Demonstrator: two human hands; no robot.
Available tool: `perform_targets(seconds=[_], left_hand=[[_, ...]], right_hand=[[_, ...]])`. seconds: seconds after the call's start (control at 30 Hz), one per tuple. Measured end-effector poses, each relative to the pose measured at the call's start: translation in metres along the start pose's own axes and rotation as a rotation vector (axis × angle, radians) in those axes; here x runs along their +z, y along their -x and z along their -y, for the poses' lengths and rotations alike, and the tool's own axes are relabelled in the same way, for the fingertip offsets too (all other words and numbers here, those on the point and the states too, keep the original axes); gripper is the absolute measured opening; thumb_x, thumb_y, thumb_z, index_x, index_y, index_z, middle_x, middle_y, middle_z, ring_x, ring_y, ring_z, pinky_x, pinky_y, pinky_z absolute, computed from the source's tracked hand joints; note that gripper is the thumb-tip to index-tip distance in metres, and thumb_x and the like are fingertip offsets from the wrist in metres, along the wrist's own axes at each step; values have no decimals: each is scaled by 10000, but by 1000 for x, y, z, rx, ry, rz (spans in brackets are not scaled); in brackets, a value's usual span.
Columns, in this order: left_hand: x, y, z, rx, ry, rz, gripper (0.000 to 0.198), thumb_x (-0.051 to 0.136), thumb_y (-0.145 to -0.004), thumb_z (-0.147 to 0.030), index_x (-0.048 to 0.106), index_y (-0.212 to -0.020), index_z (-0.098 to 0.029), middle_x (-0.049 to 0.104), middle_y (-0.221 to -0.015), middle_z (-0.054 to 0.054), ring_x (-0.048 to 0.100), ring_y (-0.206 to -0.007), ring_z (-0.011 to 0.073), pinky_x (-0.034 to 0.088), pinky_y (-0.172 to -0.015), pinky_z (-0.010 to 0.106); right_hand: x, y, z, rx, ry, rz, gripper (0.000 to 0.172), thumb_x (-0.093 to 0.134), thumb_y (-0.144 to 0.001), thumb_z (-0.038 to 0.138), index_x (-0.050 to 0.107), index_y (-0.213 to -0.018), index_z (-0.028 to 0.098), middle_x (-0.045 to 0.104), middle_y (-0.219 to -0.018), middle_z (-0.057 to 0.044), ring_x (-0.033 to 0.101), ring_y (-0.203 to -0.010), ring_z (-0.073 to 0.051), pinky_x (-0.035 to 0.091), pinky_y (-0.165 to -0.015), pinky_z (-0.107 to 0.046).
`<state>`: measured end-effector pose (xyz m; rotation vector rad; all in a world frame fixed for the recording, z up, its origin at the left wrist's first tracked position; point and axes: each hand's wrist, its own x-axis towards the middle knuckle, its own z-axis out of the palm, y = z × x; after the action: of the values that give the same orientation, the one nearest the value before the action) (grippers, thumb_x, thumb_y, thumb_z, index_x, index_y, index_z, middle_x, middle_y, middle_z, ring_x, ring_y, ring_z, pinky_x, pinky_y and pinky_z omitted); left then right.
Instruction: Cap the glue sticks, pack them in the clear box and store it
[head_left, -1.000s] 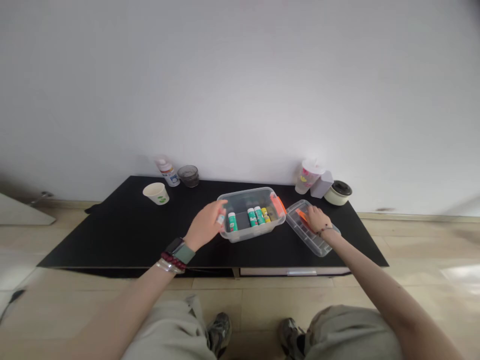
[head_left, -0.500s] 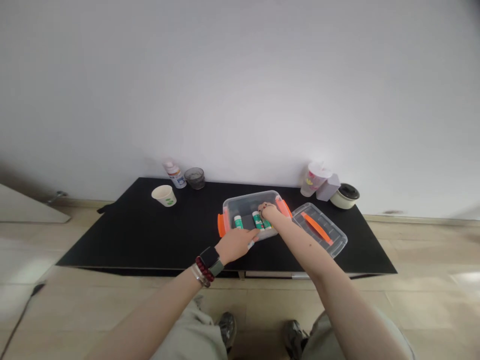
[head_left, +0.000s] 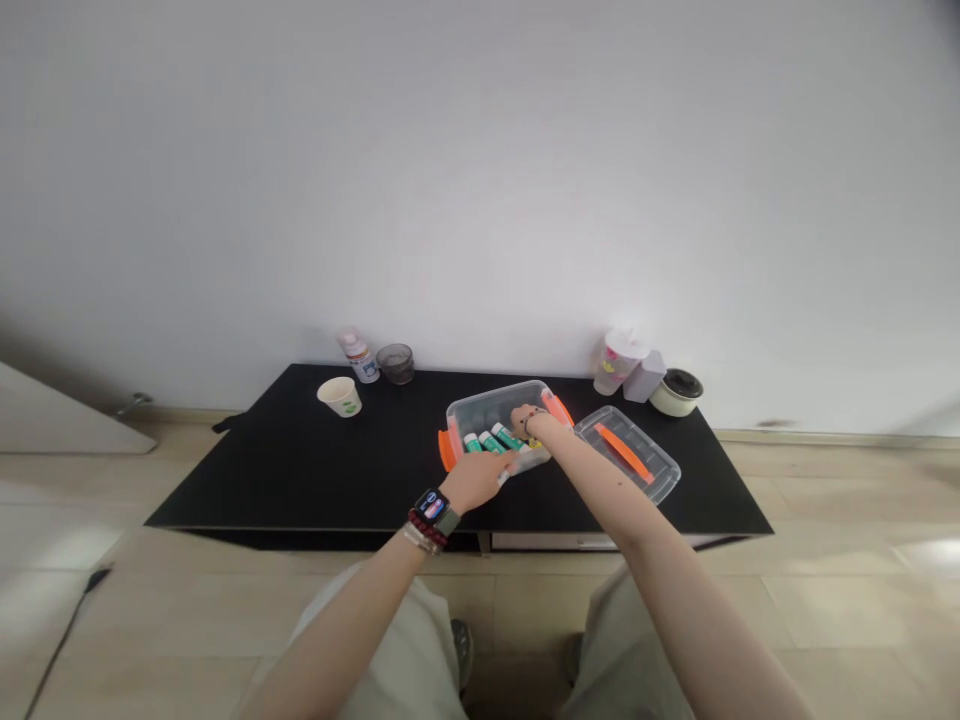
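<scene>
A clear plastic box [head_left: 480,405] with orange latches stands on the low black table [head_left: 300,470]. Several small green and white tubes [head_left: 491,441] lie inside it. My right hand [head_left: 527,421] reaches into the box and rests on the tubes, fingers curled. My left hand [head_left: 480,475] sits at the box's near edge, closed on a small white object that I cannot name. The box's clear lid [head_left: 628,455] with an orange handle lies just to the right.
A paper cup [head_left: 340,396], a small white bottle [head_left: 358,354] and a dark glass jar [head_left: 395,362] stand at the back left. A printed cup [head_left: 616,361], a white box and a round tin [head_left: 677,390] stand at the back right. Pale floor lies around the table.
My right hand left the lid and went into the box. My left hand moved from the box's left end to its near edge. The upright tubes now lie tilted.
</scene>
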<state>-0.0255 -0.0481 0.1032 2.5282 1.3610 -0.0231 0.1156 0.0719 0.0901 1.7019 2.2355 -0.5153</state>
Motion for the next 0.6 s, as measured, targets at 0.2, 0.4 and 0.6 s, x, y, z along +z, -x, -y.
perform_targets(seconds=[0.2, 0.4, 0.6], left_hand=[[7, 4, -6, -51, 33, -50, 407, 390, -993, -272, 567, -1357, -222, 718, -1064, 152, 682, -927, 278, 513, -816, 425], [8, 1, 0, -15, 14, -64, 414, 382, -997, -280, 566, -1363, -215, 718, -1078, 161, 674, -962, 283, 501, -861, 451], [1, -8, 12, -128, -14, -73, 429, 348, -1010, -278, 539, -1390, -216, 707, -1144, 167, 677, -995, 309, 510, -845, 462]], right_hand=[[12, 1, 14, -23, -21, -18, 383, 860, -550, 141, 697, -893, 90, 718, -1094, -189, 680, -1019, -311, 550, -832, -364], [4, 18, 9, -88, -110, -190, 214, 736, -786, 206, 618, -924, 93, 706, -951, -138, 679, -899, -225, 503, -771, -291], [-34, 64, -36, -232, -462, -512, 377, 530, -963, 388, 480, -1240, 136, 682, -1022, -93, 655, -901, -187, 504, -810, -296]])
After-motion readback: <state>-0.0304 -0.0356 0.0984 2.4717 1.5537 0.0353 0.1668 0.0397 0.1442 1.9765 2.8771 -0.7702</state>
